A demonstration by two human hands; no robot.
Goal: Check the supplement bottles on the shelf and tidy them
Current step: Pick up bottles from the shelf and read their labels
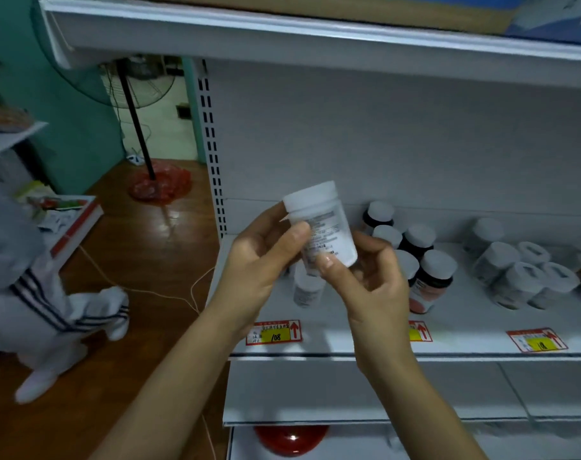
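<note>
A white bottle [319,224] is held up in front of the shelf [349,330], tilted, its printed label turned toward the camera. It is pinched between the left hand [259,260] and right hand [369,277], whose fingers [327,262] are closed on its sides. The label is probably being checked. It is best turned slowly and kept clear of the dark bottles [432,277] standing behind.

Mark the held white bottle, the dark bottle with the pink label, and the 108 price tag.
held white bottle [329,234], head view, on its printed label.
dark bottle with the pink label [430,287], head view, on its dark body.
108 price tag [275,336], head view, on the yellow patch.
</note>
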